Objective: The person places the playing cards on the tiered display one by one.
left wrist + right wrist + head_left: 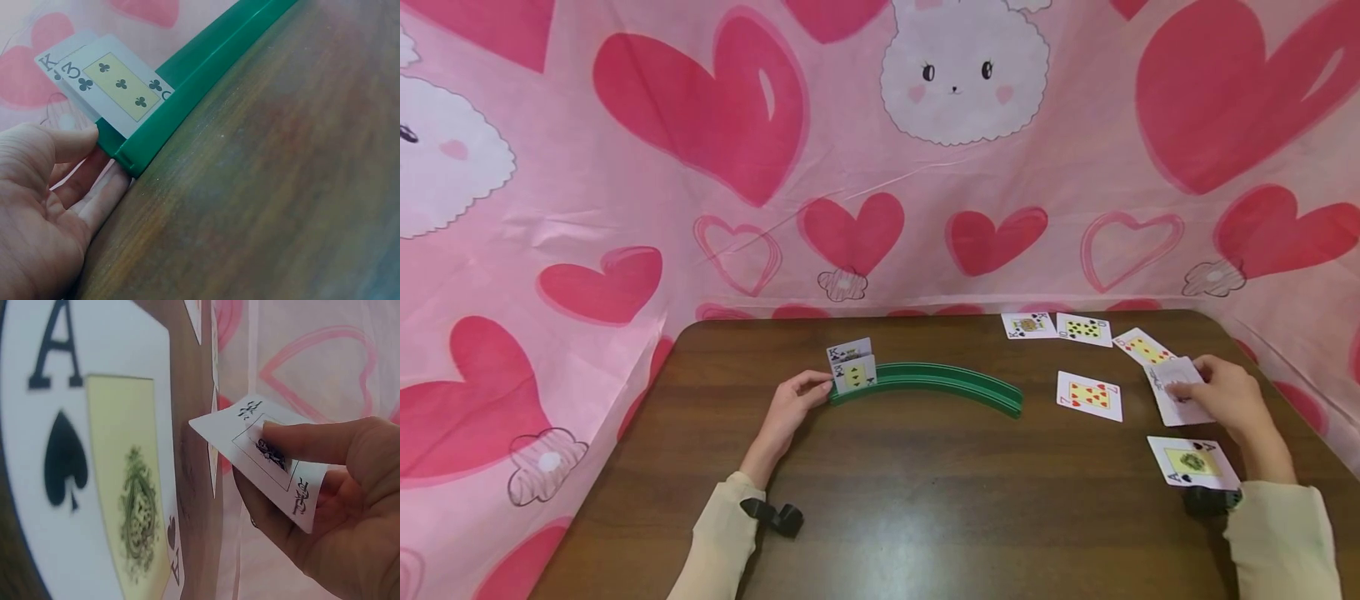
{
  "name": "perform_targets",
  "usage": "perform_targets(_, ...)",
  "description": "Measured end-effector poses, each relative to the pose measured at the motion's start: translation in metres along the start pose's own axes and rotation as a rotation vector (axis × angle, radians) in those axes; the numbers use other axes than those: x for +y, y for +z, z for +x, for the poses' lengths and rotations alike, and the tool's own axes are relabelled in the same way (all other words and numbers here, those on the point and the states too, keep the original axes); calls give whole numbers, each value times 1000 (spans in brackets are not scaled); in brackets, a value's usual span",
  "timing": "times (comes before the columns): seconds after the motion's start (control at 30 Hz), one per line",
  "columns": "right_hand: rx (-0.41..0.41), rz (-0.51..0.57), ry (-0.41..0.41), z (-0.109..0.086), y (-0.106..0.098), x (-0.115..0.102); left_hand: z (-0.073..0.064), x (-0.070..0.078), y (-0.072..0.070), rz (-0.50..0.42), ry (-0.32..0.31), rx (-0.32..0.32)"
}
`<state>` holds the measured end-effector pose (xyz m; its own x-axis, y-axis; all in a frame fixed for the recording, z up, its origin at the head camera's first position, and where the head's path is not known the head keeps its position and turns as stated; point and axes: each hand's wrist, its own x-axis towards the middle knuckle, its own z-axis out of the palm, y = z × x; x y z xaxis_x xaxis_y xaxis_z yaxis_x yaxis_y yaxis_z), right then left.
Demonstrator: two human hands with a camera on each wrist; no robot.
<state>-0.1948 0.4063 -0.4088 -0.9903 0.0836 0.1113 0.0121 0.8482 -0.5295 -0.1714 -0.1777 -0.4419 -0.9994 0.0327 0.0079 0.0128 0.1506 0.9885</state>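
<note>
My left hand (793,404) pinches the left end of a curved green card holder (940,377), the thumb at its rear edge and the fingers by its front corner. In the holder's left end stand a three of clubs (120,84) and, partly hidden behind it, a king (49,61). At the right, my right hand (1232,396) holds a joker card (250,440) between the thumb on its face and the fingers underneath. A six-pip red diamond card (1138,346) lies partly beneath the joker in the head view. Nearer me lies an ace of spades (1195,462).
A seven of hearts (1090,396) lies face up between the holder and the right hand. Along the far table edge lie a king (1028,325) and a black ten (1084,329). Behind the brown table (925,500) hangs a pink heart-patterned cloth (917,175).
</note>
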Motion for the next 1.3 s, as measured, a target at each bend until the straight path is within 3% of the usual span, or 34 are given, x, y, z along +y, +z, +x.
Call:
perform_targets(0.27,42,64,57,-1,-1,-3,9,-18,-2,0,8,25)
perform_targets(0.5,25,205,31,2,2,-1,8,-18,-2,23,13,34)
perform_targets(0.67,70,252,40,3,0,-4,8,-17,-2,13,0,31)
perform_targets(0.9,138,226,107,2,-3,-11,8,-18,-3,29,9,28)
perform_targets(1.3,139,214,55,0,-2,-20,8,-16,-2,3,-4,30)
